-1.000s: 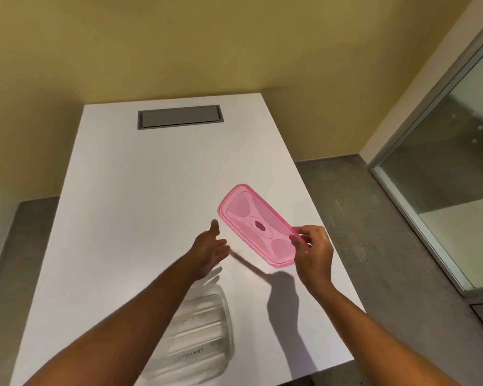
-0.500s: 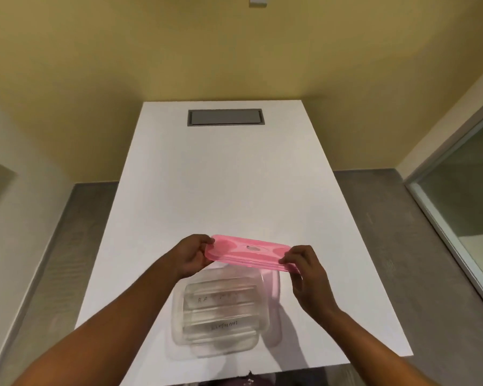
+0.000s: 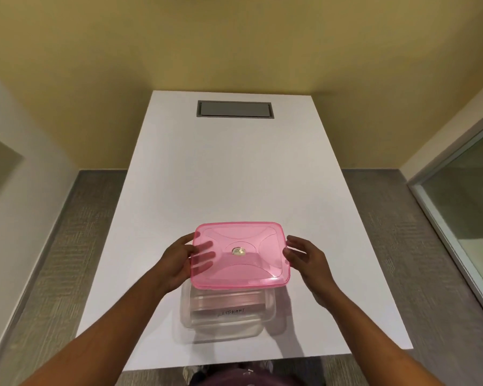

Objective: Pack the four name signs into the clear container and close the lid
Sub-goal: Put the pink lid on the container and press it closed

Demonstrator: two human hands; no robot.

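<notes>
A translucent pink lid (image 3: 240, 256) hovers flat above the clear container (image 3: 226, 316), which stands on the white table (image 3: 234, 174) near its front edge. My left hand (image 3: 179, 263) grips the lid's left edge, with fingers showing through the pink plastic from below. My right hand (image 3: 304, 260) holds the right edge with its fingertips. Inside the container lie name signs (image 3: 229, 309); the front one carries handwritten letters. The lid covers the container's back half.
A grey rectangular hatch (image 3: 234, 109) is set into the table's far end. A yellow wall stands behind it, grey carpet lies on both sides, and a glass panel (image 3: 463, 207) rises at the right.
The lid has swung from tilted in my right hand alone, off to the right, to level in both hands over the container. The view turned back to the table's centre.
</notes>
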